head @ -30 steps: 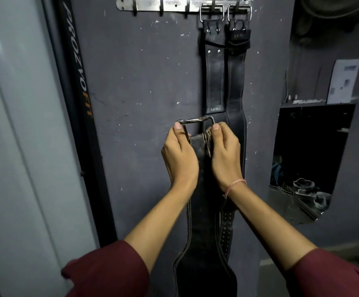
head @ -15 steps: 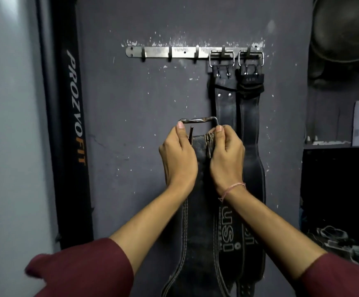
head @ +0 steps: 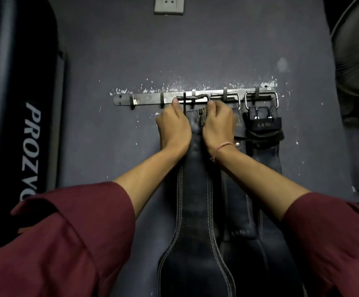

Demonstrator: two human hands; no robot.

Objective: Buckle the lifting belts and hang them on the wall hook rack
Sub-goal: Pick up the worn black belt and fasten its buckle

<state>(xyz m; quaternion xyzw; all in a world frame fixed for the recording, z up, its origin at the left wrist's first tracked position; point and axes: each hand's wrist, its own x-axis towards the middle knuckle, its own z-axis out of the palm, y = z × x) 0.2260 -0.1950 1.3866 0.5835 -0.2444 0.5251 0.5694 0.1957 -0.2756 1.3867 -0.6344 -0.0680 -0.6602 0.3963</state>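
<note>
The belt [head: 195, 211] is up against the wall, its buckle [head: 192, 99] level with the hook rack [head: 146, 101] — the hanging step, I judge. My left hand [head: 173, 127] and right hand [head: 218, 125] each grip the belt's top end. Whether the frame has caught a hook I cannot tell. Next I'd seat it — beside the two hung belts [head: 264, 151] — before easing off.
</note>
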